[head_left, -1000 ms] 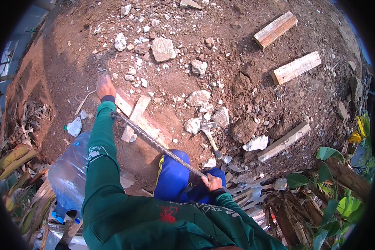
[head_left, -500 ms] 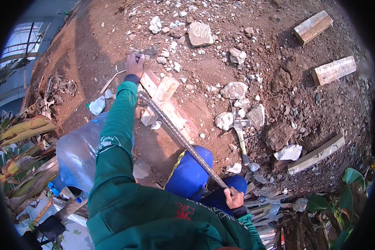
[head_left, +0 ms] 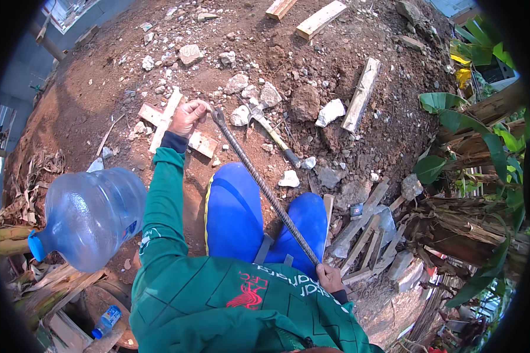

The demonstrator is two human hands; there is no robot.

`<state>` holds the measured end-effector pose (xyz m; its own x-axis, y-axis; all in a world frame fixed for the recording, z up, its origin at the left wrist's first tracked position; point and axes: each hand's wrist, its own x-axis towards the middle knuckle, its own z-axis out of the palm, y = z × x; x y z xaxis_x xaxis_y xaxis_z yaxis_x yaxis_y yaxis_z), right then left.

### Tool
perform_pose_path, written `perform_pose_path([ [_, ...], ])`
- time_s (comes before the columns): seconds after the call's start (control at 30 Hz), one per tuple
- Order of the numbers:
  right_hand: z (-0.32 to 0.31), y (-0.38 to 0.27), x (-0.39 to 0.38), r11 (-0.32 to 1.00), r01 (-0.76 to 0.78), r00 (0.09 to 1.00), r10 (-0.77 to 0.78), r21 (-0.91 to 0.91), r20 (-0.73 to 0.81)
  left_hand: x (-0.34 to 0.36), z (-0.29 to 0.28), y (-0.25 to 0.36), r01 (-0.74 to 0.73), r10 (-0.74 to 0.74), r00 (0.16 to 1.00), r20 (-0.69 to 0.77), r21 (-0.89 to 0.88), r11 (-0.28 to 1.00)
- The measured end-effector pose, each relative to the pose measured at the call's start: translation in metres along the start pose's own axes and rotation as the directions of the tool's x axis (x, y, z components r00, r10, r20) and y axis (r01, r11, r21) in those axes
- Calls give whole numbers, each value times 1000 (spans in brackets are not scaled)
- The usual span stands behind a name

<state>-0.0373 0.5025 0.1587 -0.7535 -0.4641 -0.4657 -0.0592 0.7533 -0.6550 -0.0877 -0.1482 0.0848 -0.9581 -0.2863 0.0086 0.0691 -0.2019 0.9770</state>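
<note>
A ribbed steel bar (head_left: 259, 181) slants across my lap, its flattened upper end near the crossed wood. My right hand (head_left: 330, 277) is closed around its lower end. My left hand (head_left: 186, 119) is raised beside the flattened end, thumb and fingers pinched together; whatever is between them is too small to make out. Beneath that hand, a short wood piece (head_left: 169, 112) lies across a reddish board (head_left: 202, 144) on the dirt. A claw hammer (head_left: 272, 134) with a yellow and black handle rests on the ground to the right, among stones.
A large clear water jug (head_left: 94, 215) lies on its side at my left. Wood blocks (head_left: 321, 19) and a longer timber (head_left: 361, 95) lie on the rubble. Scrap wood (head_left: 368, 235) and banana plants (head_left: 483, 126) stand at the right. A small bottle (head_left: 107, 320) lies at lower left.
My left hand has come off the ground by the board and moved to the bar's upper end, its fingers now pinched. My view has turned right; my right hand keeps the bar.
</note>
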Motion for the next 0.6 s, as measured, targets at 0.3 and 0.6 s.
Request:
perform_pose_path([
  [0.3,-2,74,-114,996,-81,996,82,47,-23,55,123,-7,-97,58,994,97,466,879],
  [0.6,23,102,-99,993,-63,988,76,98,-133,62,133,-77,91,239,671,-702,398,913],
])
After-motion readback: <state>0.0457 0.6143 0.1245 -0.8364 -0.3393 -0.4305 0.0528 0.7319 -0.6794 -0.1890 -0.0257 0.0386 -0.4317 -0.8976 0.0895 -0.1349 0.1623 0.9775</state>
